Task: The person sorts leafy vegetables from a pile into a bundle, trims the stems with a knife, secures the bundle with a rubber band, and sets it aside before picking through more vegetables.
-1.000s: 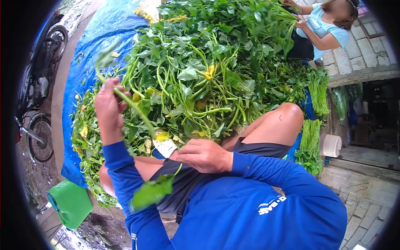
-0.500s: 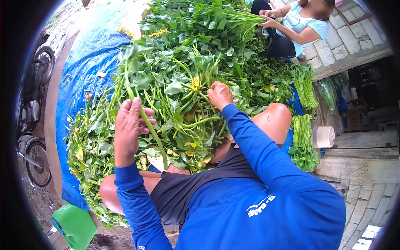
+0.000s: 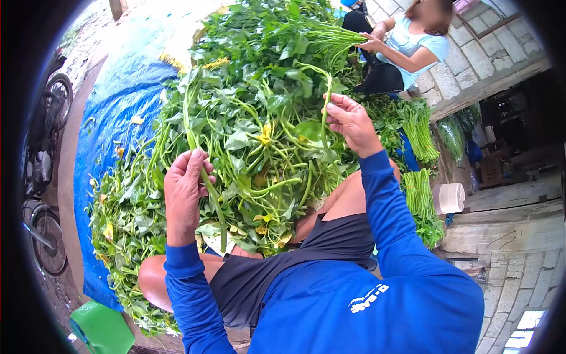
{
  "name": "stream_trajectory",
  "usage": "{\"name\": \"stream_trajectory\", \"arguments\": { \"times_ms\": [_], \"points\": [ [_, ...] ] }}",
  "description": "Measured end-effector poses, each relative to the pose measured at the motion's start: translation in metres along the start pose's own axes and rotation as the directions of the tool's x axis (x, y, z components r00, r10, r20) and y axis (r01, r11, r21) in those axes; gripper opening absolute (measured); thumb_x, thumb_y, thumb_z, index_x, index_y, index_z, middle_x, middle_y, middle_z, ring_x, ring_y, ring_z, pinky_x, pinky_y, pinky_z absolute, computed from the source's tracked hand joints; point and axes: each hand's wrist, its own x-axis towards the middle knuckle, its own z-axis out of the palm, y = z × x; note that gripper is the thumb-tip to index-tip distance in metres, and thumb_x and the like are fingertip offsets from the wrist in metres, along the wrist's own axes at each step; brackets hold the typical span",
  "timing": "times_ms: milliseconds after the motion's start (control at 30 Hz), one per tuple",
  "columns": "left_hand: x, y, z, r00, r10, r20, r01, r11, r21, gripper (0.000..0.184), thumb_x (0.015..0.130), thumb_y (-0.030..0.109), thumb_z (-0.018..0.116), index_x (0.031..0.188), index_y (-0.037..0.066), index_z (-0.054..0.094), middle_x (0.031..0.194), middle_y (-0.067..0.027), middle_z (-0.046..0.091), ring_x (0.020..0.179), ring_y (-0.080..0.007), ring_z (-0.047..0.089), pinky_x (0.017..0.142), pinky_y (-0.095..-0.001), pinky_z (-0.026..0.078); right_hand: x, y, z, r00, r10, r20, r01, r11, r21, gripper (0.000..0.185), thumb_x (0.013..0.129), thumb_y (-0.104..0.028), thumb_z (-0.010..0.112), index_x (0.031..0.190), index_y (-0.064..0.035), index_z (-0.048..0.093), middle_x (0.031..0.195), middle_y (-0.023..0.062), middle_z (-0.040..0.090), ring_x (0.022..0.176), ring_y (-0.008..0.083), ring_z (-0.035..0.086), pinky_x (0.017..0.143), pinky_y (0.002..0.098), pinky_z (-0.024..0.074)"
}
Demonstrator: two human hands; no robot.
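My left hand [image 3: 184, 192] pinches a thick green stem [image 3: 219, 215] between thumb and fingers; its cut-looking lower end hangs over my lap and its upper part rises into the leaves. To the right, my right hand [image 3: 352, 123] is raised above the pile, with thumb and fingertips closed on a thinner leafy stem [image 3: 323, 127]. That stem curves over at its top, and a broad leaf hangs near its lower end. Between and beyond both hands spreads a heap of leafy greens [image 3: 239, 141] with some yellow leaves [image 3: 265, 134].
The heap lies on a blue tarp [image 3: 109, 118]. Opposite sits another person [image 3: 407, 53], holding a bunch of stems [image 3: 339, 38]. Tied-looking bundles [image 3: 420, 138] and a pale roll [image 3: 449, 197] lie at right. A motorcycle [image 3: 50, 239] and green container [image 3: 103, 327] stand at left.
My right hand has risen from the heap and moved right, now with a stem in it. My left hand has lowered slightly, still holding its stem.
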Motion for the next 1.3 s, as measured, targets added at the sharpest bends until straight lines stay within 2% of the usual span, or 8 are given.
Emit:
{"name": "stream_trajectory", "arguments": {
  "times_ms": [400, 600, 700, 767, 833, 1067, 1167, 1300],
  "points": [
    [-0.01, -0.005, 0.041, 0.989, 0.119, 0.084, -0.127, 0.987, 0.101, 0.027, 0.11, 0.039, 0.071, 0.111, 0.012, 0.074, 0.095, 0.0021, 0.075, 0.078, -0.0063, 0.069, 0.064, -0.0214, 0.049, -0.072, -0.01, 0.077, 0.986, -0.078, 0.149, 0.063, 0.993, 0.104, 0.044, 0.108, -0.015, 0.072, 0.151, -0.0119, 0.066, 0.11, 0.0018, 0.079, 0.091, 0.0091, 0.074, 0.08, 0.0317, 0.0658],
    [-0.01, -0.018, 0.054, 0.956, 0.171, 0.236, -0.174, 0.985, -0.006, 0.03, 0.113, 0.034, 0.069, 0.123, 0.007, 0.075, 0.099, 0.0069, 0.071, 0.083, -0.0022, 0.06, 0.073, -0.0219, 0.049, -0.092, 0.007, 0.159, 0.918, 0.045, 0.393, -0.182, 0.93, 0.319, 0.052, 0.108, -0.019, 0.073, 0.155, -0.001, 0.061, 0.132, 0.0093, 0.076, 0.108, 0.0116, 0.074, 0.085, 0.0306, 0.0643],
    [-0.004, -0.023, 0.05, 0.98, 0.133, 0.146, -0.128, 0.991, -0.04, 0.032, 0.115, 0.035, 0.065, 0.121, 0.005, 0.074, 0.097, 0.0069, 0.069, 0.082, -0.002, 0.059, 0.072, -0.0222, 0.049, -0.093, 0.001, 0.18, 0.938, 0.045, 0.345, -0.108, 0.98, 0.165, 0.046, 0.111, -0.014, 0.065, 0.156, -0.0082, 0.061, 0.135, 0.0046, 0.074, 0.116, 0.0122, 0.071, 0.081, 0.0303, 0.0657],
    [-0.009, -0.014, 0.043, 0.977, 0.1, 0.188, -0.131, 0.978, 0.162, 0.037, 0.116, 0.04, 0.061, 0.113, 0.006, 0.072, 0.092, 0.0052, 0.067, 0.078, -0.0024, 0.054, 0.071, -0.0226, 0.047, -0.082, 0.018, 0.182, 0.9, -0.045, 0.433, 0.037, 0.999, 0.028, 0.048, 0.113, -0.026, 0.064, 0.16, -0.0143, 0.059, 0.133, 0.001, 0.072, 0.114, 0.0131, 0.071, 0.082, 0.0295, 0.0646],
    [0.003, -0.032, 0.028, 0.97, 0.043, 0.238, -0.048, 0.999, 0.016, 0.039, 0.116, 0.043, 0.061, 0.11, 0.007, 0.072, 0.089, 0.0048, 0.066, 0.076, -0.0032, 0.054, 0.069, -0.0225, 0.046, -0.069, 0.018, 0.185, 0.814, 0.175, 0.554, -0.252, 0.966, 0.065, 0.051, 0.113, -0.029, 0.065, 0.161, -0.013, 0.058, 0.132, 0.0008, 0.073, 0.11, 0.0138, 0.073, 0.082, 0.0301, 0.0652],
    [-0.003, -0.02, 0.017, 0.986, -0.05, 0.157, 0.04, 0.997, 0.066, 0.039, 0.115, 0.049, 0.06, 0.102, 0.013, 0.068, 0.085, 0.0026, 0.068, 0.071, -0.0057, 0.061, 0.062, -0.0227, 0.047, -0.066, -0.013, 0.16, 0.771, 0.33, 0.544, -0.131, 0.919, -0.372, 0.065, 0.108, -0.043, 0.071, 0.162, -0.0088, 0.053, 0.111, 0.0067, 0.075, 0.085, 0.0124, 0.075, 0.063, 0.0258, 0.056],
    [0.002, -0.024, 0.012, 0.981, -0.126, 0.144, 0.126, 0.992, 0.009, 0.033, 0.113, 0.047, 0.063, 0.106, 0.014, 0.066, 0.088, 0.0001, 0.072, 0.067, -0.0076, 0.066, 0.054, -0.0207, 0.047, -0.073, -0.014, 0.153, 0.8, 0.246, 0.547, -0.037, 0.931, -0.364, 0.066, 0.107, -0.044, 0.072, 0.16, -0.0084, 0.054, 0.104, 0.0046, 0.075, 0.077, 0.0116, 0.073, 0.061, 0.024, 0.0517],
    [0.005, -0.023, 0.012, 0.965, -0.188, 0.185, 0.198, 0.979, -0.037, 0.033, 0.113, 0.044, 0.063, 0.104, 0.013, 0.066, 0.086, -0.0015, 0.072, 0.06, -0.0064, 0.064, 0.044, -0.0187, 0.042, -0.033, 0.003, 0.139, 0.579, 0.205, 0.789, 0.087, 0.947, -0.311, 0.039, 0.1, -0.027, 0.082, 0.13, -0.0022, 0.077, 0.101, 0.0007, 0.077, 0.081, 0.0071, 0.067, 0.073, 0.025, 0.0548]
  ]
}}
